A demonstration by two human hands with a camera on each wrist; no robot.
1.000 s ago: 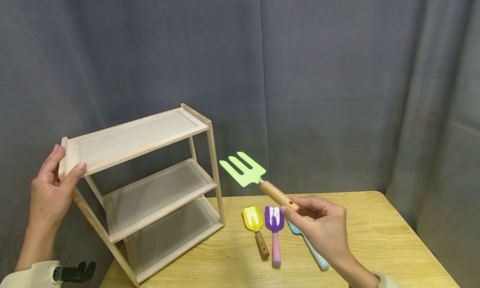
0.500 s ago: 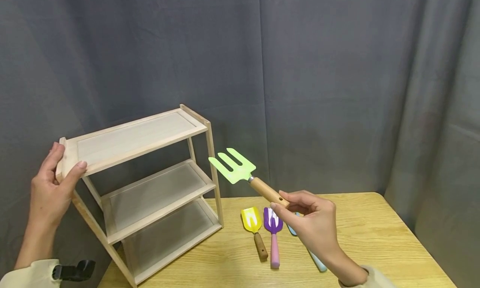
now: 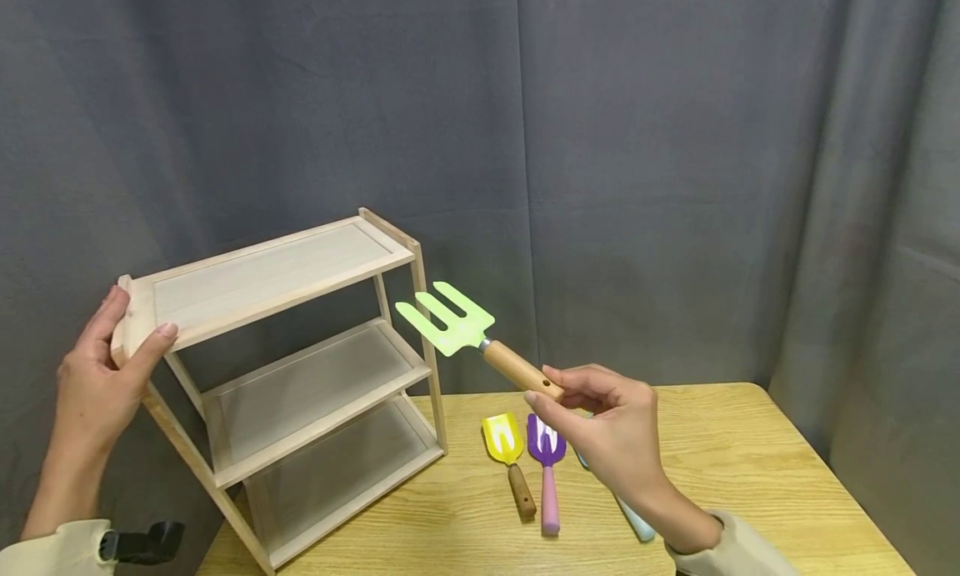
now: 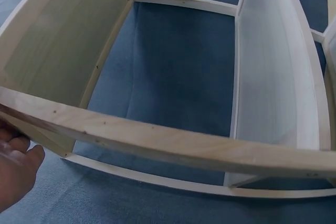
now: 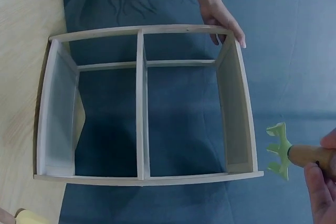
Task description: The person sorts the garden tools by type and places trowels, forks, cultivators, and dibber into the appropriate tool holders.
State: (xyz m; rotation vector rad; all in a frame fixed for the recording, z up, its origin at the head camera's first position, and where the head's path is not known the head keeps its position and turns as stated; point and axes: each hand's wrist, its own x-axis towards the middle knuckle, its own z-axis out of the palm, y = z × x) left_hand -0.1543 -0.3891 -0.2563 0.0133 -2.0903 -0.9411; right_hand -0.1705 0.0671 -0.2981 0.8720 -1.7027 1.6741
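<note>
A three-tier pale wooden shelf (image 3: 277,280) stands at the left, its boards bare. My left hand (image 3: 101,384) grips the top board's left end, thumb on the upper face and fingers round the outer side; in the left wrist view that hand (image 4: 18,169) shows only at the edge. In front of the shelf's right side, my right hand (image 3: 618,422) pinches the handle end of a hand fork (image 3: 517,368) with a light green three-tined head and wooden handle. The fork is raised above the table, tines up and left. The right wrist view shows the fork (image 5: 310,156) beside the shelf's top board.
On the wooden table (image 3: 735,468) lie a yellow trowel (image 3: 505,438) with a brown handle and a purple trowel (image 3: 547,439) with a pink handle. A light blue tool (image 3: 636,519) is partly hidden behind my right hand. Grey curtains (image 3: 637,184) hang behind.
My right hand has carried the hand fork left and slightly up, toward the shelf, so its tines now overlap the shelf's right post in the head view. My left hand keeps its grip.
</note>
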